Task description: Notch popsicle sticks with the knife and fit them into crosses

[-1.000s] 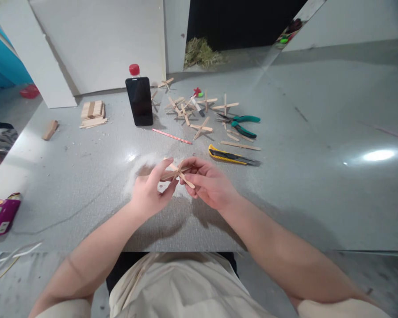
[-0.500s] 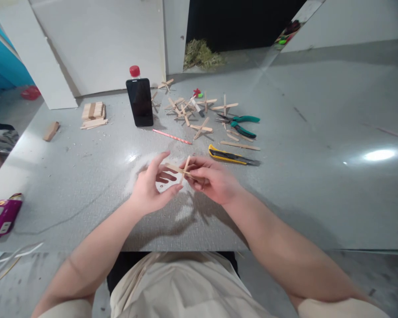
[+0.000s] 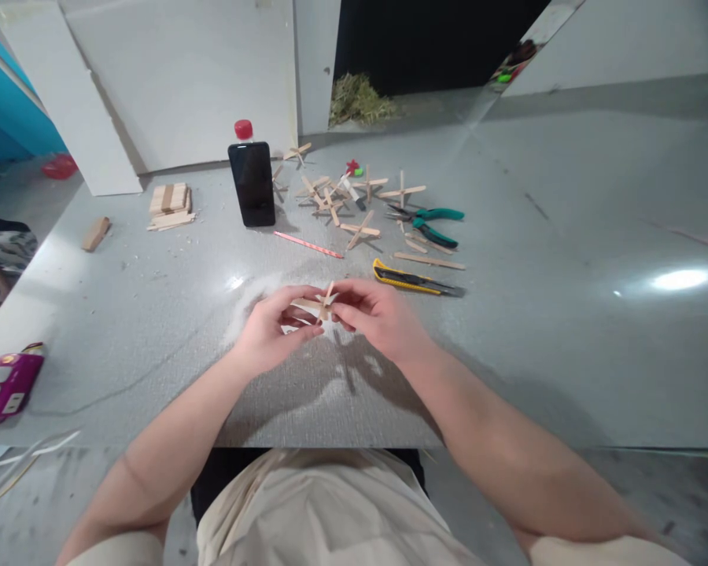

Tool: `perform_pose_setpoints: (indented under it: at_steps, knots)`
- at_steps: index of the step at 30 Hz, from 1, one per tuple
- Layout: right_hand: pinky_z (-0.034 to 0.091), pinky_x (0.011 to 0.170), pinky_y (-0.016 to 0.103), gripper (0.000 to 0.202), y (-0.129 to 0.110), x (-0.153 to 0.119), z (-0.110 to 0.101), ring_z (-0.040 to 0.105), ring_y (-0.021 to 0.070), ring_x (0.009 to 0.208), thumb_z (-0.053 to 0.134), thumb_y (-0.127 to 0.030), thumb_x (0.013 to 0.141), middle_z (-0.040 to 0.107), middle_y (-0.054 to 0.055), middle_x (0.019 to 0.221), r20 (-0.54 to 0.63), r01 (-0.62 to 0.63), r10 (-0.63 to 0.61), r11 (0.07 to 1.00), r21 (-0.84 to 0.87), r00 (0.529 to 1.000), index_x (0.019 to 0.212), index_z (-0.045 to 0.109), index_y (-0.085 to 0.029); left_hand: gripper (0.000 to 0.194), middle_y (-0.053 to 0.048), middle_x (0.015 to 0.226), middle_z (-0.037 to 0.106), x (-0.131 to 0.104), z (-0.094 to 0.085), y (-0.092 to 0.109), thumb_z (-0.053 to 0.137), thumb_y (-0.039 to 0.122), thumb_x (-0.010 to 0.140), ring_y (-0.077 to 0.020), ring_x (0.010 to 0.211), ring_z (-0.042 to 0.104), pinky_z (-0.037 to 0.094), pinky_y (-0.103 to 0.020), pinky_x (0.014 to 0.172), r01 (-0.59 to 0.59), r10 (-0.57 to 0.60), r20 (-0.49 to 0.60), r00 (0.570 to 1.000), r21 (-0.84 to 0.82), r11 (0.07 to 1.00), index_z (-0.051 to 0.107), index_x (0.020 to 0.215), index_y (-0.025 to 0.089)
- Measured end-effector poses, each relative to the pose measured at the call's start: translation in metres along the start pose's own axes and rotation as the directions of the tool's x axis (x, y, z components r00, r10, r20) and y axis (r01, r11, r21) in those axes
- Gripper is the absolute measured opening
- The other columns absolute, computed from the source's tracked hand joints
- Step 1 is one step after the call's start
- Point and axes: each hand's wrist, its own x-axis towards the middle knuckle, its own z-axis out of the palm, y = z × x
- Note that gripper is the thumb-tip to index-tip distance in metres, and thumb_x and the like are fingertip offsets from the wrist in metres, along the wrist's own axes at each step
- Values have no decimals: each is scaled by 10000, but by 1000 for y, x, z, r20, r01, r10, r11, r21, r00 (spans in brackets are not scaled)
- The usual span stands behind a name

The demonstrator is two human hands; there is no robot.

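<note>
Between my two hands, low over the grey table [image 3: 171, 330], is a small wooden stick cross [image 3: 324, 305]. My left hand [image 3: 274, 326] has its thumb and fingers curved round the left side of the cross, with the fingertips closed on it. My right hand [image 3: 374, 314] pinches the cross from the right. Beyond my hands lie several more stick crosses [image 3: 361, 230], a pink patterned pencil-like stick [image 3: 307, 244] and a yellow utility knife [image 3: 410, 277]. Green-handled pliers [image 3: 433, 224] rest beside loose wooden sticks [image 3: 429, 260].
A black phone [image 3: 252, 185] leans upright against a red-capped bottle [image 3: 244, 130]. Stacked sticks [image 3: 171, 200] and a wooden block [image 3: 96, 234] are at the left. A purple packet [image 3: 15, 385] sits near the left edge. Dried grass [image 3: 359, 101] lies at the back.
My left hand has closed from a wide-open spread onto the stick cross. The cross has turned and shifted slightly between my hands, and my right fingers have drawn in round it.
</note>
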Motion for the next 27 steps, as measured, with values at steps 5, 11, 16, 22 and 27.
perform_pose_setpoints:
  at_steps: [5,11,16,22,27]
  knots:
    - [502,607,278,273,3,-3,3,626,131,638,703,-296,815,685,-1,759,-55,103,-112,985,-141,992,1066,634,-214,333,-47,1023,702,3,2,-7,761,268,820,-141,855,723,597,-274,779,56,-54,18,998,-126,990,630,1119,201]
    - [552,696,312,181,2,-8,7,697,177,765,703,-292,833,738,31,856,-70,217,-253,920,-325,965,993,641,-231,397,-36,959,720,6,1,-12,826,340,757,-147,808,733,607,-283,730,97,-95,20,995,-220,971,634,1071,192]
    - [532,656,317,56,1,-12,7,687,173,687,689,-301,866,750,22,784,-102,277,-368,830,-484,924,857,680,-246,431,-47,943,750,6,-1,-10,849,324,728,-152,781,742,601,-261,666,122,-114,47,992,-233,965,641,1081,188]
    - [526,643,327,45,3,-16,9,700,175,672,675,-297,887,787,24,845,-61,347,-470,726,-594,880,861,706,-278,415,-69,999,758,6,-4,-13,822,336,762,-183,878,752,622,-338,798,84,-71,78,994,-184,979,632,1097,183]
    - [537,660,319,48,2,-17,10,712,176,711,661,-277,897,786,22,851,-21,384,-510,672,-633,860,885,707,-278,476,-95,1091,715,7,-14,-9,778,307,817,-176,925,731,618,-300,785,22,-18,85,996,-45,999,596,1246,208]
